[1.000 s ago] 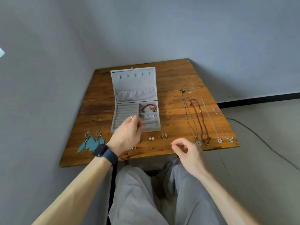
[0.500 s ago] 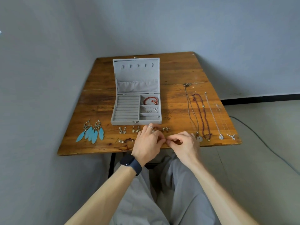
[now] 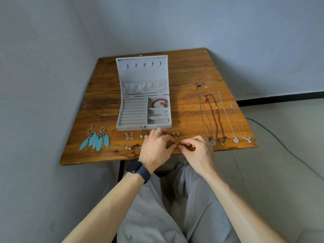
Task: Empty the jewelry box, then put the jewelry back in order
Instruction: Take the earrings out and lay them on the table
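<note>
Together, left hand [image 3: 156, 148], right hand [image 3: 198, 150], pinching earring [image 3: 178, 143]

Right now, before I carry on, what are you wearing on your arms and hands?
The left forearm and right forearm are bare, with no sleeves in view. A dark navy watch band wraps the left wrist. The left hand wears a silver ring on one finger. The right hand shows no ring or band. Grey trousers show below.

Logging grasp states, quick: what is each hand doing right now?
Left hand: pinches a tiny brass-coloured metal piece, too small to identify.
Right hand: pinches the same piece from the other side.
</note>
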A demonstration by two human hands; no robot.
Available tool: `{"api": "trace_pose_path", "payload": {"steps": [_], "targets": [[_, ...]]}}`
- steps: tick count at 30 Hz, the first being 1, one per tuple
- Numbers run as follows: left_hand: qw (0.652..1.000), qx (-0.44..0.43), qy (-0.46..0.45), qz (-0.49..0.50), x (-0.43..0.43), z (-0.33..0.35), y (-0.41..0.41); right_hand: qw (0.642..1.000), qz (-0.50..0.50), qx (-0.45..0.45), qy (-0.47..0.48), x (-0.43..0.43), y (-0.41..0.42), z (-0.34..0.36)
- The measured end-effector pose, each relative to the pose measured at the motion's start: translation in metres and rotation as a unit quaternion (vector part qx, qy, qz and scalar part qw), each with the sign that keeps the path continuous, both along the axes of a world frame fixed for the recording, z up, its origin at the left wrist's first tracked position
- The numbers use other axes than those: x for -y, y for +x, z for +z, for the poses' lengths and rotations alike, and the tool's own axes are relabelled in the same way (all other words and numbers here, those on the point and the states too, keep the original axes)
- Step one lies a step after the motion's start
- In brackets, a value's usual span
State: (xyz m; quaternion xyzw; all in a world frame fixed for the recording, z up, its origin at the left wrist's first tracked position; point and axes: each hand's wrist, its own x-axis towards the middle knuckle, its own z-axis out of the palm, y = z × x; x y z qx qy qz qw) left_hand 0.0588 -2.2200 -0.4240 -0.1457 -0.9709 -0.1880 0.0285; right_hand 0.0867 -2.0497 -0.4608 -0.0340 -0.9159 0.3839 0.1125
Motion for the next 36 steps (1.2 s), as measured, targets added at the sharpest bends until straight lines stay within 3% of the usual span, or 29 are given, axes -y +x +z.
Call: {"api": "trace_pose_path", "payload": {"steps": [10, 28, 32, 36], "targets": [[0.998, -0.045, -0.032, -0.002, -0.003, -0.002, 0.002, 1.000, -0.008, -0.003, 0.024, 0.001, -0.004, -0.003], [0.998, -0.051, -0.029, -0.021, 0.009, 0.008, -0.006, 0.998, 0.042, 0.034, -0.010, -0.006, 0.002, 0.013], [0.996, -0.083, -0.009, 0.019, 0.035, 0.023, -0.026, 0.997, 0.071, 0.029, -0.001, -0.012, -0.005, 0.026], [0.995, -0.062, -0.007, 0.080, 0.067, 0.030, -0.060, 0.996, 0.081, 0.003, 0.031, -0.009, -0.030, 0.044]]}}
